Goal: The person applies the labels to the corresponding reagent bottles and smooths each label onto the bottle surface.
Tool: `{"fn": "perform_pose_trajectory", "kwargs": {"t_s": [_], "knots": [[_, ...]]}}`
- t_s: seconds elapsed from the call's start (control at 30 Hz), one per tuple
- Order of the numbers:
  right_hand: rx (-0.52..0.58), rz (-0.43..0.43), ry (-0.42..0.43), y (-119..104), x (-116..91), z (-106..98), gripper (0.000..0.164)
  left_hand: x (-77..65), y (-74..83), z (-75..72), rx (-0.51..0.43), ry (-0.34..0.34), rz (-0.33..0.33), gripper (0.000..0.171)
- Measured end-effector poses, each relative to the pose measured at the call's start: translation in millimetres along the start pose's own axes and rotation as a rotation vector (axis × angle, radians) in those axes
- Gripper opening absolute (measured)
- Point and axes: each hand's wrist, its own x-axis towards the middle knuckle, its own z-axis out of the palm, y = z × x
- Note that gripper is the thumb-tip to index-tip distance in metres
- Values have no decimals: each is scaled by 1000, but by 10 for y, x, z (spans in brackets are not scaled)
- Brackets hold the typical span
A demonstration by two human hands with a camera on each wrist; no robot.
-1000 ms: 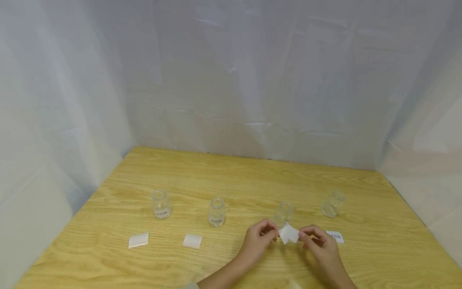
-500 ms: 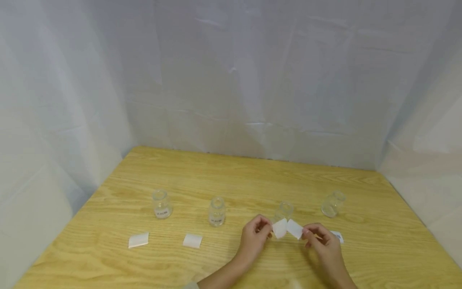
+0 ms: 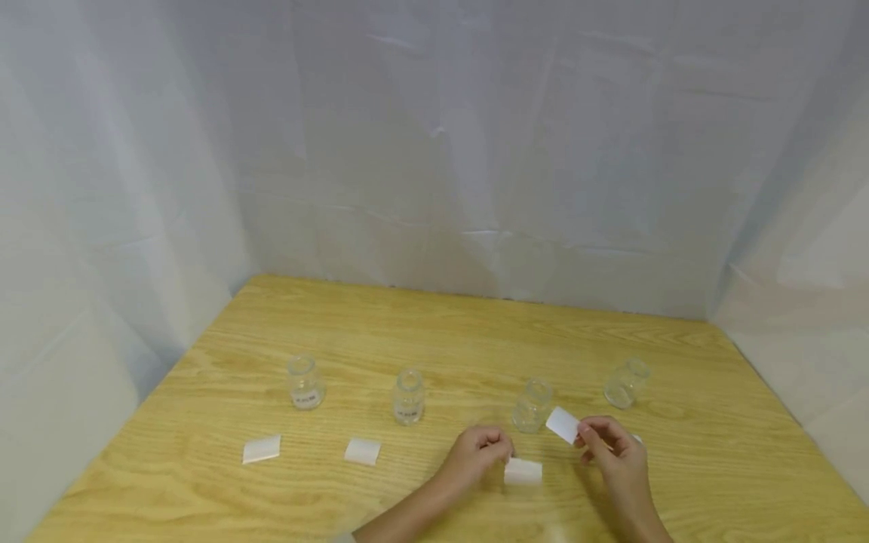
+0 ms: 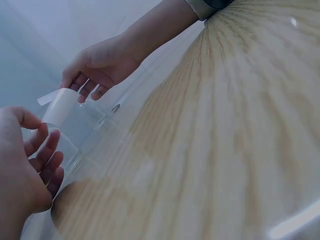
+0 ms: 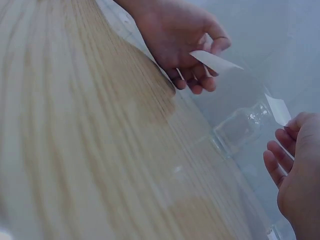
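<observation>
In the head view, my right hand (image 3: pixel 614 460) pinches a flat white sticker label (image 3: pixel 563 425) by its edge, raised beside a clear glass jar (image 3: pixel 532 407). My left hand (image 3: pixel 473 455) holds a slightly curled piece of white backing paper (image 3: pixel 523 472) by its corner, low over the table. The right wrist view shows the backing paper (image 5: pixel 216 62) at the left thumb and forefinger, and the label (image 5: pixel 278 109) at the right fingertips. Fingers of both hands are bent. No print is visible on the label from above.
Two jars with printed labels, one at far left (image 3: pixel 307 383) and one left of centre (image 3: pixel 409 397), stand on the wooden table (image 3: pixel 434 324). A tilted-looking jar (image 3: pixel 626 385) is at right. Two curled white papers, left (image 3: pixel 261 449) and right (image 3: pixel 363 451), lie in front. Another label (image 3: pixel 637 438) is mostly hidden.
The label and its backing paper, joined a second ago, have come apart. My left hand has moved down toward me with the backing paper; the right has kept the label, rising slightly.
</observation>
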Motion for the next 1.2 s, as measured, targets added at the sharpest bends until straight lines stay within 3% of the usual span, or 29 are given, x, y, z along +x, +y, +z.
{"fn": "perform_pose_trajectory", "kwargs": {"t_s": [0.07,0.13,0.23,0.37,0.5,0.7,1.0,1.1,1.2], "knots": [[-3,4,2,-4,-1,2,7,-43,-1,-50,124,-72,40,14],[-11,8,3,-9,-1,2,7,-75,-12,-91,271,-82,79,11],[-7,4,-2,-17,-1,5,6,-90,-47,-130,492,-21,115,6],[-13,9,-5,-23,1,7,6,-80,-101,-147,755,94,174,15],[-52,23,5,-17,5,-2,6,-72,-120,-153,898,140,215,19],[-73,19,0,-7,1,-14,6,-86,-94,-165,921,133,210,17],[-115,17,-22,6,-5,-5,6,-64,-109,-155,816,160,231,11],[-177,2,-39,24,-17,5,3,-46,-123,-143,749,203,308,10],[-232,-12,-46,45,-31,16,4,-21,-116,-118,649,236,495,12]]}}
